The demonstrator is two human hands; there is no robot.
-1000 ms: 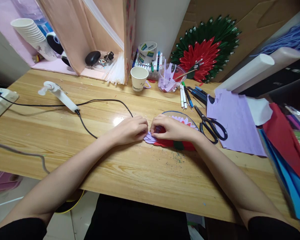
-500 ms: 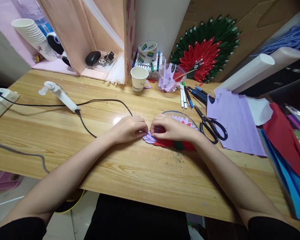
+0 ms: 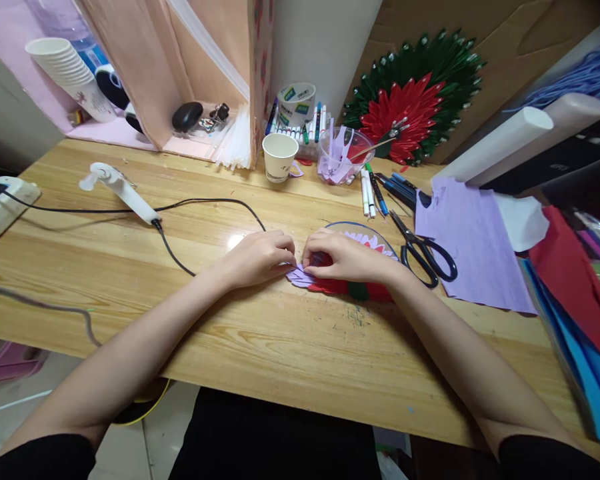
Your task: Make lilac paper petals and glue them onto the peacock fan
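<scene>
My left hand (image 3: 264,259) and my right hand (image 3: 339,257) meet almost fingertip to fingertip above the table. Both are closed in a pinch at a cluster of purple paper petals (image 3: 299,277). These petals form the left end of a paper-petal craft, which has red petals (image 3: 327,287) and a dark green piece (image 3: 359,291) along its near side. Behind my right hand shows a round board (image 3: 367,233) with a blue outline and purple and red petals on it. My right hand covers much of the craft, and the pinched fingertips are partly hidden.
Black-handled scissors (image 3: 423,257) lie right of the craft, beside purple crepe paper (image 3: 473,247). A glue gun (image 3: 125,193) and its black cable lie to the left. Behind are a paper cup (image 3: 280,159), a plastic bowl (image 3: 347,167) of scraps, markers (image 3: 368,192) and a red-green paper flower (image 3: 405,113).
The view has shifted very slightly. Both hands keep their pinch at the purple petals, with hardly any movement.
</scene>
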